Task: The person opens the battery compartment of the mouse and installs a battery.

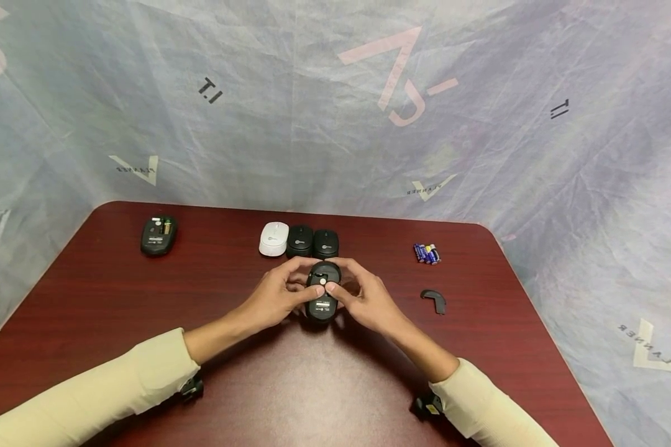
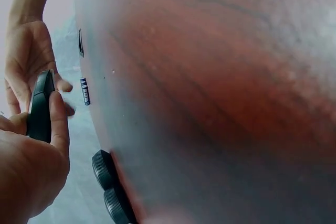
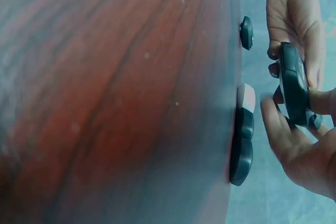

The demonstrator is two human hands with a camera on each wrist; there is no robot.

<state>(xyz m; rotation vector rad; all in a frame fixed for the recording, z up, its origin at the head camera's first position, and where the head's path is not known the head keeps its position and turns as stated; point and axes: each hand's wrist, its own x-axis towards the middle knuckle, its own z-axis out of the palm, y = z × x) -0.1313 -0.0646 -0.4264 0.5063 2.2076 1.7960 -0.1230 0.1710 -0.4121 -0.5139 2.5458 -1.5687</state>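
A black computer mouse [image 1: 321,313] is held up above the middle of the table, its underside towards the head camera and its battery bay uncovered. My left hand [image 1: 271,299] grips it from the left, thumb on the underside by a small round pale spot. From the other side my right hand [image 1: 372,301] holds it too, with its thumb close to the left one. Edge-on, the mouse [image 2: 41,111] shows between thumb and fingers in the left wrist view. The right wrist view has the mouse [image 3: 294,85] tilted between both hands.
Behind the hands stand a white mouse [image 1: 274,239] and two black mice [image 1: 300,239], side by side. An overturned black mouse [image 1: 158,237] with its bay uncovered lies far left. To the right are several blue batteries [image 1: 427,253] and a curved black battery cover [image 1: 436,300].
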